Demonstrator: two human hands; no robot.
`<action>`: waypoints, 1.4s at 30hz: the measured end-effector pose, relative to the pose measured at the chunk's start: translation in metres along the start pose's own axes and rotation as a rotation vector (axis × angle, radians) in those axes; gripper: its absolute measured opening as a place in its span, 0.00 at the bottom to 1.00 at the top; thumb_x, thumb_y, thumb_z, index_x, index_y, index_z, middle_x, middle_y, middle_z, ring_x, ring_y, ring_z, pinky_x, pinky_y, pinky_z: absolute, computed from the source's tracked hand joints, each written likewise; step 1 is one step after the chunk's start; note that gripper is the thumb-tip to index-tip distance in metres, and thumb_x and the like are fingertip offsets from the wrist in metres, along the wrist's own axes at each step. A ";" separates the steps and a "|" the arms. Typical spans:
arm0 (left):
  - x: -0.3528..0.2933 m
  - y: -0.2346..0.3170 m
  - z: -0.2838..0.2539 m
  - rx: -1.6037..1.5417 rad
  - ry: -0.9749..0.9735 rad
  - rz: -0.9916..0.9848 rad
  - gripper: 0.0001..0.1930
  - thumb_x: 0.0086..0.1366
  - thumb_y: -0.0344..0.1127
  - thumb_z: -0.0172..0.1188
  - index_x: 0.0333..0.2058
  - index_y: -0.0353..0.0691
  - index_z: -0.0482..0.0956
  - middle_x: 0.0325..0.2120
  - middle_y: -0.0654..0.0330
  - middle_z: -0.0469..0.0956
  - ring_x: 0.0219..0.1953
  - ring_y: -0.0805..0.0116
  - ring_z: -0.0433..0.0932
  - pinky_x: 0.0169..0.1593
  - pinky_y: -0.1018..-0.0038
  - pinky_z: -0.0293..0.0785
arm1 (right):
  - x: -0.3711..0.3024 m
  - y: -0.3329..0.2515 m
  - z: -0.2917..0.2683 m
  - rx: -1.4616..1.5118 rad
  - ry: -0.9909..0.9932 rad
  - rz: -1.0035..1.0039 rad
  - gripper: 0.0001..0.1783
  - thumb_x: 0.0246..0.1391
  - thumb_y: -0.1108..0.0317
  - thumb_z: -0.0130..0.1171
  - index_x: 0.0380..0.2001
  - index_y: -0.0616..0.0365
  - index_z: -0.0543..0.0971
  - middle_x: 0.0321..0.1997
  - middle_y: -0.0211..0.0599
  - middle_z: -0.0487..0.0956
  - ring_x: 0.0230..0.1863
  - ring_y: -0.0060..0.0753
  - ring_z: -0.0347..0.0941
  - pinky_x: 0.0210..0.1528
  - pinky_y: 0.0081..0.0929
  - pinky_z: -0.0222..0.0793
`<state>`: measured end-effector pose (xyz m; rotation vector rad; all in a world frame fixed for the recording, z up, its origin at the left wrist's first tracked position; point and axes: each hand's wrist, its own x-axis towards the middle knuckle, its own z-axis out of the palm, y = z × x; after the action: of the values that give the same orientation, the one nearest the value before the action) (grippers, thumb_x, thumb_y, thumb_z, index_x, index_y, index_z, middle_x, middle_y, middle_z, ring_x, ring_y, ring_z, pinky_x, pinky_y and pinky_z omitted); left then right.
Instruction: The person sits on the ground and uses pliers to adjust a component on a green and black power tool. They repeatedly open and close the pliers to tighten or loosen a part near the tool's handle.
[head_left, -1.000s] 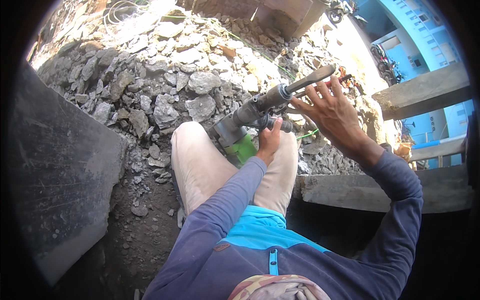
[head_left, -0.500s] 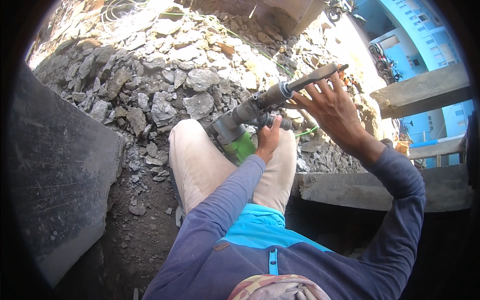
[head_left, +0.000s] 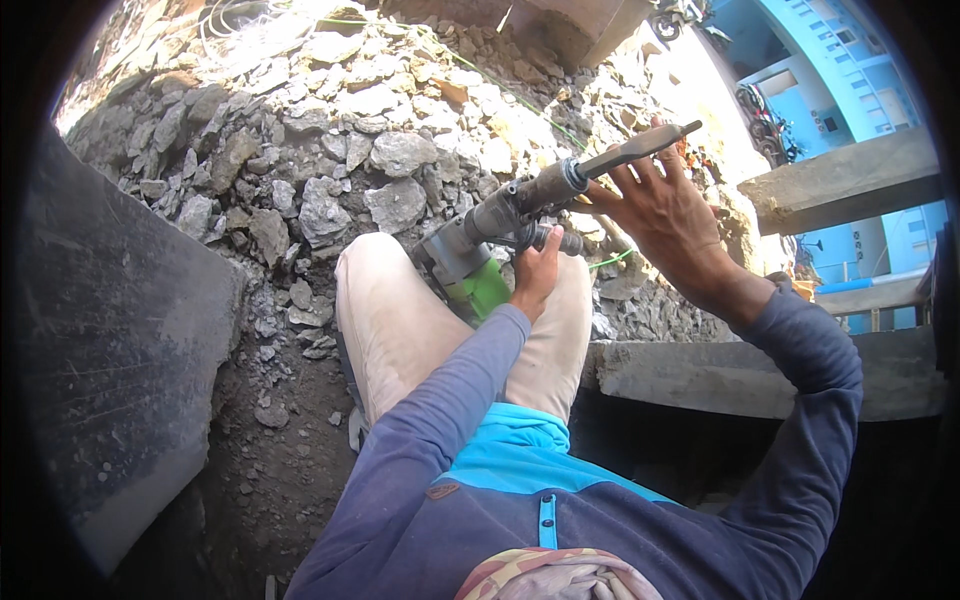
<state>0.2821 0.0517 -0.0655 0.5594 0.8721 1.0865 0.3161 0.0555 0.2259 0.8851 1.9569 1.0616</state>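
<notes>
A demolition hammer [head_left: 490, 218] with a grey body and green housing lies across my thighs, pointing up to the right. A metal chisel bit [head_left: 632, 152] sticks out of its front collar. My left hand [head_left: 537, 272] is closed round the hammer's black side handle [head_left: 570, 243]. My right hand [head_left: 668, 210] is at the bit, fingers stretched and spread behind and beside it, the bit crossing over them. It seems to touch the bit without wrapping round it. The ends of some fingers are hidden behind the bit.
Broken concrete rubble [head_left: 330, 140] covers the ground in front. A dark slab [head_left: 130, 340] stands at the left; a concrete beam [head_left: 700, 378] lies at the right, another beam [head_left: 840, 180] farther up. A green cable [head_left: 500, 92] runs over the rubble.
The chisel bit has turned, and its tip now shows farther up and right. My right fingers have shifted along it, one now rising above the bit. My left hand keeps its grip.
</notes>
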 end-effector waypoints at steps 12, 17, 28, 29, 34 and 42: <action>-0.010 0.011 0.000 0.006 0.041 0.064 0.23 0.77 0.54 0.66 0.50 0.37 0.88 0.44 0.60 0.87 0.46 0.69 0.81 0.55 0.68 0.75 | 0.003 0.000 -0.007 0.015 -0.004 -0.019 0.30 0.69 0.59 0.61 0.72 0.33 0.72 0.67 0.34 0.74 0.77 0.47 0.66 0.86 0.66 0.49; -0.015 0.026 -0.001 0.043 -0.017 -0.071 0.14 0.77 0.44 0.67 0.47 0.38 0.86 0.43 0.62 0.86 0.45 0.69 0.82 0.55 0.68 0.77 | -0.001 0.002 -0.005 0.051 0.055 -0.004 0.29 0.68 0.60 0.61 0.71 0.36 0.73 0.66 0.34 0.75 0.77 0.48 0.66 0.87 0.65 0.48; -0.010 0.014 0.001 -0.047 0.018 0.068 0.13 0.77 0.42 0.68 0.47 0.38 0.86 0.42 0.62 0.86 0.45 0.69 0.82 0.54 0.68 0.77 | 0.005 0.007 -0.011 -0.006 -0.041 -0.051 0.28 0.69 0.60 0.61 0.70 0.51 0.73 0.67 0.38 0.75 0.77 0.45 0.65 0.86 0.67 0.48; -0.011 0.014 0.000 -0.038 0.016 0.047 0.13 0.77 0.42 0.68 0.47 0.38 0.86 0.42 0.62 0.86 0.45 0.69 0.82 0.54 0.68 0.77 | 0.005 0.010 -0.013 -0.019 -0.053 -0.067 0.28 0.69 0.61 0.60 0.69 0.54 0.73 0.68 0.39 0.74 0.78 0.45 0.65 0.86 0.67 0.48; -0.013 0.022 0.000 0.010 -0.007 -0.040 0.13 0.77 0.42 0.67 0.46 0.38 0.86 0.41 0.62 0.86 0.44 0.70 0.82 0.53 0.68 0.77 | 0.007 0.025 -0.014 0.275 -0.121 -0.015 0.26 0.66 0.66 0.59 0.65 0.64 0.75 0.65 0.53 0.77 0.72 0.52 0.70 0.79 0.61 0.59; -0.011 0.010 0.009 -0.054 0.074 0.154 0.23 0.77 0.53 0.64 0.40 0.33 0.88 0.35 0.61 0.86 0.39 0.70 0.79 0.48 0.67 0.75 | 0.010 0.028 0.004 0.343 -0.034 -0.024 0.14 0.57 0.73 0.60 0.44 0.70 0.83 0.45 0.52 0.83 0.50 0.46 0.80 0.57 0.45 0.72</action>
<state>0.2822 0.0457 -0.0495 0.5507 0.8724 1.2738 0.3208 0.0769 0.2459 1.0498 2.1510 0.7017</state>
